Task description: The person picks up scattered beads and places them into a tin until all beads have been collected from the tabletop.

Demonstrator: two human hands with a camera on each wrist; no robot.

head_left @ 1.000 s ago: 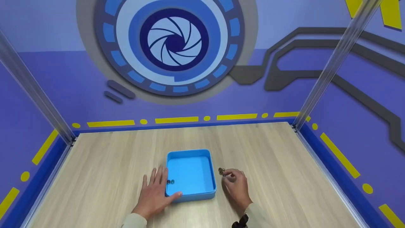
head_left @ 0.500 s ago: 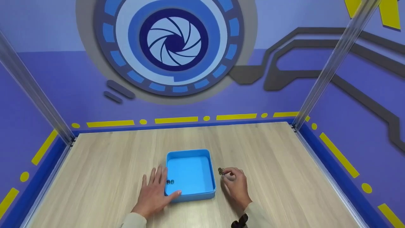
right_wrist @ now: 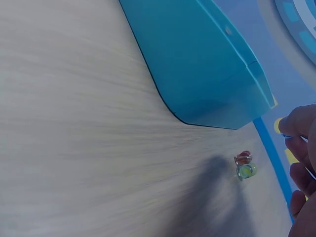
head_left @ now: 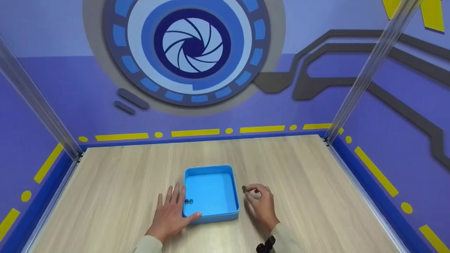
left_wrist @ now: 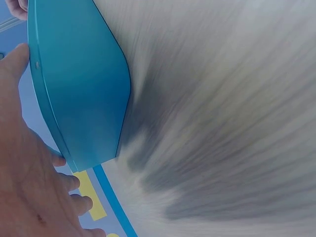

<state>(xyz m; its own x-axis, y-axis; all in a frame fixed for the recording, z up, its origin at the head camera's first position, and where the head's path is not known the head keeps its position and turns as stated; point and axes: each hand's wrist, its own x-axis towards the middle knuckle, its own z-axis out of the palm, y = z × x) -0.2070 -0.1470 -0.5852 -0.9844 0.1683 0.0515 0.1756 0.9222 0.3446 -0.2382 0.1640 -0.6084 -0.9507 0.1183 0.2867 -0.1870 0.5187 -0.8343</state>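
Note:
A square blue box (head_left: 211, 218) stands open-topped on the table. My left hand (head_left: 171, 213) rests against its left side, fingers spread and straight, thumb over the front rim. Two small dark glass marbles (head_left: 191, 201) lie inside the box by the left wall. Right of the box, my right hand (head_left: 262, 205) pinches a small marble between thumb and index finger; a bluish bit of it (right_wrist: 285, 136) shows in the right wrist view, the rest hidden by the fingertips. Below that hand, a reddish marble (right_wrist: 243, 157) and a greenish marble (right_wrist: 247, 171) lie together on the table.
The light wooden table (head_left: 133, 175) runs back to a purple printed wall (head_left: 299, 116). Metal posts (head_left: 365, 80) stand at the back corners, and side walls close off left and right.
My right hand has lifted slightly from the small cluster of marbles, with one pinched at its fingertips. My left hand and the box stay where they were.

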